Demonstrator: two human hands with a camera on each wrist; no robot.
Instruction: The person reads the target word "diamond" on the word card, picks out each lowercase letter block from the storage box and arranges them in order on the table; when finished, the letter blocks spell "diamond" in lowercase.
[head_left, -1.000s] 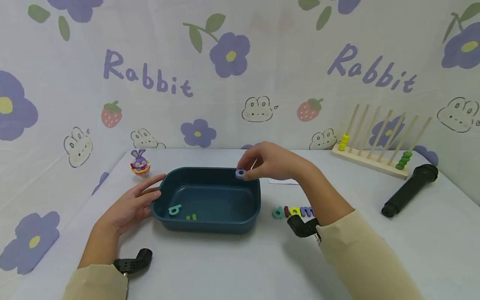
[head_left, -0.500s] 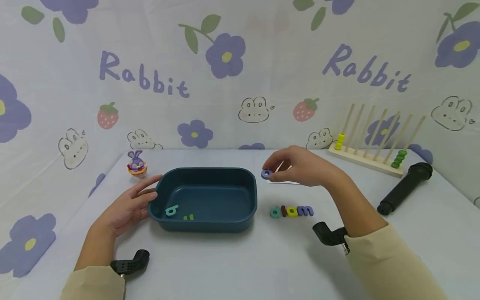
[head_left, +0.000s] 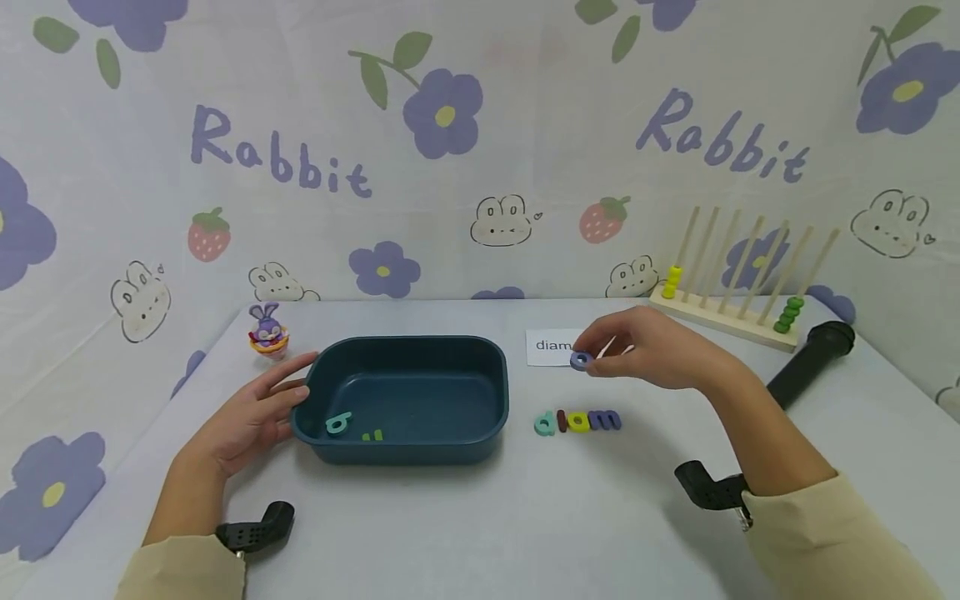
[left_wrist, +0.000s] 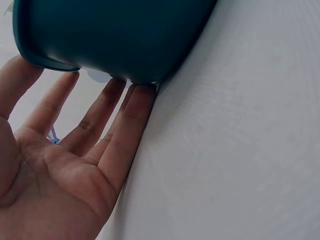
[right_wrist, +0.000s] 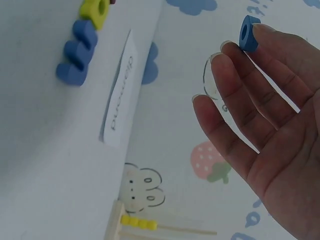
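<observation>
Head view: right hand (head_left: 651,348) is pinching a purple, ring-shaped, plastic-looking letter (head_left: 575,363), probably light and stiff, by its grippable rim.

1 blue tub (head_left: 405,455) holds 1 teal letter (head_left: 345,423) and 2 green bits (head_left: 378,435), whether of 1 piece unclear. Right of the tub: 4 letters in a row (head_left: 572,422), 1 purple ring-shaped letter (right_wrist: 252,36), 1 card (head_left: 550,358), 1 black cylinder (head_left: 813,361), 1 wooden rack (head_left: 720,321) with 7 rods, 1 right hand (head_left: 652,350). Left of it: 1 figurine (head_left: 267,333), 1 left hand (head_left: 251,412).
</observation>
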